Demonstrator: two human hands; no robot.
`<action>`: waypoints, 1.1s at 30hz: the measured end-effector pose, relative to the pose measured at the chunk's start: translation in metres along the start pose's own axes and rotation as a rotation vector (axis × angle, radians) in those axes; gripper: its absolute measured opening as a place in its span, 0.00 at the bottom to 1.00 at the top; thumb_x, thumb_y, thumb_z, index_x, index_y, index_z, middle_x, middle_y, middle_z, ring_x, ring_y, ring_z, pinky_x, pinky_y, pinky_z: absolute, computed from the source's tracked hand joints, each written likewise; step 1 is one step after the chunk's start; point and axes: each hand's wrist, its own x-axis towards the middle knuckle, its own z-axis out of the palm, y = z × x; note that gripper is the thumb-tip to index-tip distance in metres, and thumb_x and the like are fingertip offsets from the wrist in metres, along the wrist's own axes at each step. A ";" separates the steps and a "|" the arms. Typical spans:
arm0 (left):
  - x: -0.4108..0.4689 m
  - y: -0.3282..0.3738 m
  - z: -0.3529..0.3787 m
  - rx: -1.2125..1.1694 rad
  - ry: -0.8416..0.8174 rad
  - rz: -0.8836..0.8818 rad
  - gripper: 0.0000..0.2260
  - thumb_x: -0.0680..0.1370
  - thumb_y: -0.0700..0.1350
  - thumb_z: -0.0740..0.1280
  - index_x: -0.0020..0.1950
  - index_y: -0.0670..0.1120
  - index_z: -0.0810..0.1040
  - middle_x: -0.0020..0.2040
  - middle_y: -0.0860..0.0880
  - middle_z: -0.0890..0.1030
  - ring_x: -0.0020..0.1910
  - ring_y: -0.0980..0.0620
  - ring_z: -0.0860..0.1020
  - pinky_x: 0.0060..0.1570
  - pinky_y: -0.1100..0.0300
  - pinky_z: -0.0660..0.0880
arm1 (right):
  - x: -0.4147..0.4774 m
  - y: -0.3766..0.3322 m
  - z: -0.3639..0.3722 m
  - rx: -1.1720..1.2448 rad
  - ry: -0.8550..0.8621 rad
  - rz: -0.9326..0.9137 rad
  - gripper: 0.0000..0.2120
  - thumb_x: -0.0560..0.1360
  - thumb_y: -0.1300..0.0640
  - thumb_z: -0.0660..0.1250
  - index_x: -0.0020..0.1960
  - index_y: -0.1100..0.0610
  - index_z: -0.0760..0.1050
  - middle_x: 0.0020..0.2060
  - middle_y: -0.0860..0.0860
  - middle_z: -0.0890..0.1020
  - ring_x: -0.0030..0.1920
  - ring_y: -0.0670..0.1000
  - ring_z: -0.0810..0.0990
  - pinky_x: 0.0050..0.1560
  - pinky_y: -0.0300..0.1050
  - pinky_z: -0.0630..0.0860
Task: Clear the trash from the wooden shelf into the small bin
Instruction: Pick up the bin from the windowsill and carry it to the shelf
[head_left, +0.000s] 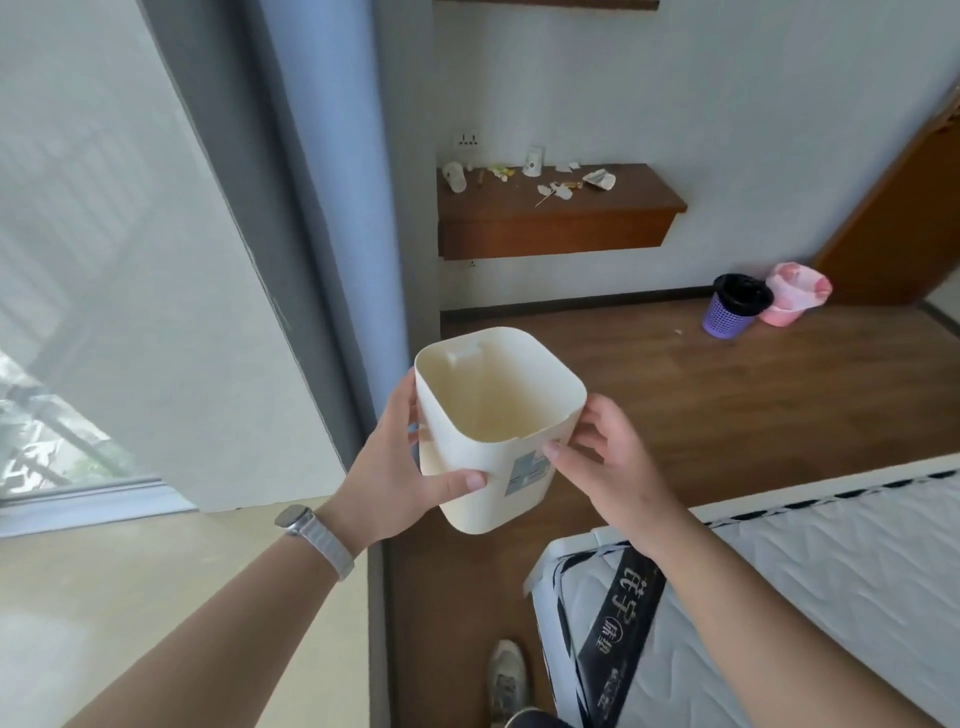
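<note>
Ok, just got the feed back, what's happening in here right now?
A person is holding a small cream bin in the air with both hands, left hand on its left side and right hand on its right. The bin looks empty. Ahead, the wooden shelf on the wall is littered with trash: a paper cup, a tipped plastic cup, a crumpled wrapper and torn paper scraps. None of it has been cleared yet.
</note>
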 end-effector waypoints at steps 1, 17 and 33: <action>0.007 -0.004 0.001 0.006 -0.007 -0.012 0.45 0.64 0.60 0.77 0.74 0.60 0.55 0.68 0.64 0.69 0.69 0.60 0.68 0.59 0.74 0.67 | 0.007 0.003 -0.001 0.008 -0.002 0.011 0.21 0.74 0.57 0.72 0.63 0.46 0.70 0.57 0.41 0.80 0.59 0.45 0.78 0.61 0.56 0.75; 0.185 -0.024 0.010 0.082 0.015 -0.065 0.47 0.65 0.50 0.81 0.75 0.56 0.56 0.68 0.65 0.69 0.69 0.59 0.69 0.61 0.69 0.69 | 0.182 0.024 -0.062 0.110 -0.012 0.004 0.24 0.73 0.55 0.73 0.66 0.49 0.69 0.59 0.44 0.80 0.59 0.44 0.78 0.61 0.55 0.76; 0.330 -0.047 0.035 0.060 -0.124 -0.034 0.45 0.67 0.50 0.80 0.75 0.57 0.55 0.69 0.61 0.69 0.69 0.56 0.69 0.65 0.59 0.71 | 0.285 0.038 -0.120 0.016 0.118 0.055 0.27 0.68 0.42 0.72 0.65 0.41 0.69 0.58 0.39 0.80 0.61 0.45 0.77 0.61 0.58 0.75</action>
